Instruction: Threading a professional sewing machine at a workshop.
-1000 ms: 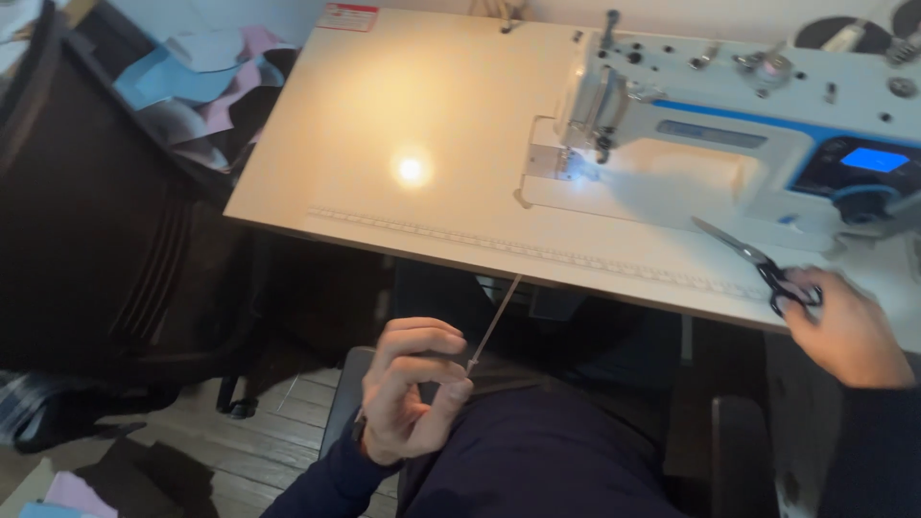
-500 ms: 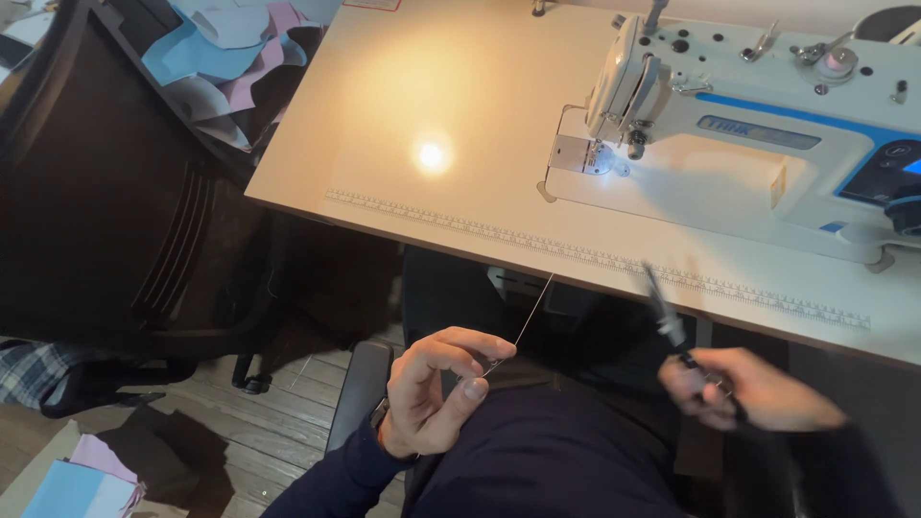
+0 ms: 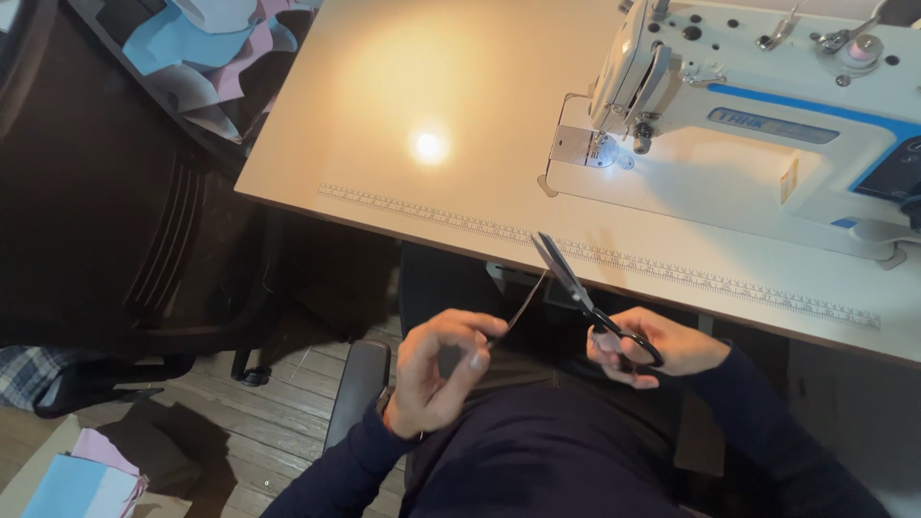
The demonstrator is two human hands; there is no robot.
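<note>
My left hand (image 3: 436, 374) is over my lap, thumb and forefinger pinched on a thin pale thread (image 3: 525, 305) that runs up toward the table's front edge. My right hand (image 3: 657, 345) grips black-handled scissors (image 3: 585, 295), their blades pointing up and left, close beside the thread. Whether the blades touch the thread I cannot tell. Both sleeves are dark navy.
A white and blue sewing machine (image 3: 767, 125) stands on the pale table (image 3: 432, 86), its lamp lit at the needle. A measuring strip (image 3: 595, 254) runs along the table's front edge. Blue, pink and white fabric pieces (image 3: 206, 48) lie at the upper left; dark furniture (image 3: 106, 211) stands left.
My right hand brought the scissors from the table's right side down and left to the thread. My left hand has stayed pinched on the thread.
</note>
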